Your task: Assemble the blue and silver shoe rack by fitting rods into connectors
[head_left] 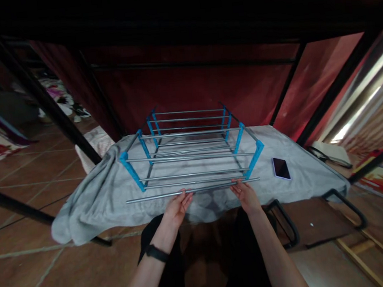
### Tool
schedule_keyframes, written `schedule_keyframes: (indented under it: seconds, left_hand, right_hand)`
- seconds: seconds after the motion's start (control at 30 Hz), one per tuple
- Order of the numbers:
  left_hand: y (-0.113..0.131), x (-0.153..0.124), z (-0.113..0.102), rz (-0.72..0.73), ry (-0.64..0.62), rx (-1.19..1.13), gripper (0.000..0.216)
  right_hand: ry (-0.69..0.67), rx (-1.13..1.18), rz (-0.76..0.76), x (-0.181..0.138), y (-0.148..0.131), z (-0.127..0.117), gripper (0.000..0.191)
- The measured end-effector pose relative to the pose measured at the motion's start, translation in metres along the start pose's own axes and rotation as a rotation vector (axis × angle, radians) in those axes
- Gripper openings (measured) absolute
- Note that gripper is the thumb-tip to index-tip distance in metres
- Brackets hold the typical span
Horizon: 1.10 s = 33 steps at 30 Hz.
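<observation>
A small rack (192, 150) of silver metal rods and blue plastic corner posts stands on a grey blanket (91, 193). In front of it lie loose silver rods (149, 196), running left to right. My left hand (177, 208) has its fingertips closed on the rods near their middle. My right hand (245, 194) grips the rods nearer their right end. A black band sits on my left wrist (157, 253).
A dark phone (281, 168) lies on the blanket right of the rack. Black metal bed-frame bars (53, 116) cross at left and right. A red curtain (189, 89) hangs behind. The floor (38, 275) is brown tile. A black metal bracket (348, 207) sits at lower right.
</observation>
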<state>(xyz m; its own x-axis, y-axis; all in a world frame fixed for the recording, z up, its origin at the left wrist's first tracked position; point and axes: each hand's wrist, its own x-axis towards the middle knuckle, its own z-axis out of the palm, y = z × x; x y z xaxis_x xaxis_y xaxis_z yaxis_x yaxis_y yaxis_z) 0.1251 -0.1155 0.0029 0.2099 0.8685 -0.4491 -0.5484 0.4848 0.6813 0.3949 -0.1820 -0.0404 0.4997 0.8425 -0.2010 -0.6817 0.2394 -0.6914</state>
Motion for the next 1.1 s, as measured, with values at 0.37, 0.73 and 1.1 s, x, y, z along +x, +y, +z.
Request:
schedule_keyframes:
  seconds: [0.37, 0.73, 1.1]
  left_hand:
    - [-0.011, -0.013, 0.020, 0.207, -0.126, 0.071, 0.033]
    - [-0.016, -0.016, 0.054, 0.451, -0.260, 0.228, 0.043]
    - [0.041, -0.018, 0.066, 0.847, -0.348, 0.888, 0.047]
  right_hand:
    - [0.005, 0.026, 0.107, -0.037, 0.046, 0.022, 0.019]
    - [0.036, 0.187, 0.236, -0.054, 0.057, 0.063, 0.008]
    - [-0.130, -0.044, 0.512, -0.089, 0.063, 0.083, 0.018]
